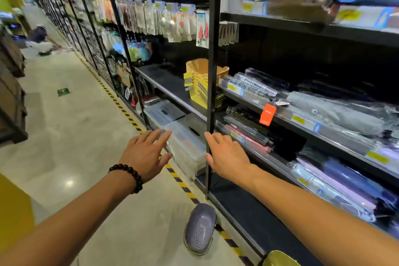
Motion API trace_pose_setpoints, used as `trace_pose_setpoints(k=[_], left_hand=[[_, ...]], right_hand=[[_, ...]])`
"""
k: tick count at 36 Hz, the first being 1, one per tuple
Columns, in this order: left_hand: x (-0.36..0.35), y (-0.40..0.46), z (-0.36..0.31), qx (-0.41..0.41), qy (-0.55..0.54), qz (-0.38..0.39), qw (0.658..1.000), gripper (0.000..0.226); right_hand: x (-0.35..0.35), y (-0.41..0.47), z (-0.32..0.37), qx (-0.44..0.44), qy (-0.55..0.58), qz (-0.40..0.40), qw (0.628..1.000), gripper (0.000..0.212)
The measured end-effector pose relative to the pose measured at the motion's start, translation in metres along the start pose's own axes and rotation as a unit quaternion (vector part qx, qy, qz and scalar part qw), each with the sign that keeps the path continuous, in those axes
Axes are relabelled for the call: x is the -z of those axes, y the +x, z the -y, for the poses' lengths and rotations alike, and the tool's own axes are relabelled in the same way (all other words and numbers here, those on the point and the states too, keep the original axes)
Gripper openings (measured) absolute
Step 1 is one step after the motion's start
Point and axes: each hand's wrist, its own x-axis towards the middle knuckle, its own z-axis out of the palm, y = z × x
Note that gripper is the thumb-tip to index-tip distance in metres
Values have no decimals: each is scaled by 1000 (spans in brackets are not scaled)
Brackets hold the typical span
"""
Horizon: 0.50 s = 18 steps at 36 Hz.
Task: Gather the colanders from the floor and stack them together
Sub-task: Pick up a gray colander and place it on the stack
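Both hands, left hand [145,153] and right hand [226,155], are held spread and empty before the black metal shelving [212,49]. The grey perforated plastic colander [199,229] lies low on the floor, against the striped tape; it should be reached downward first, then the yellow colander [280,259] at the frame's bottom edge.

Glossy floor [71,157]; colander [199,228] prob. perforated plastic

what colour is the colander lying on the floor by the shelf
Greyish purple colander, dotted with small holes; the head view shows it best.
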Motion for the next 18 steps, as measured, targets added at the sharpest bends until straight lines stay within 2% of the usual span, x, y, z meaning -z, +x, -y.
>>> trace_pose_setpoints(k=[9, 18], left_hand=[[-32, 53, 33, -38, -26, 15, 999, 70], [-66, 134, 39, -89, -45, 33, 995, 69]], right_hand=[[-15, 54, 8, -21, 8, 8, 1000, 65], [-55, 116, -23, -59, 29, 19, 998, 68]])
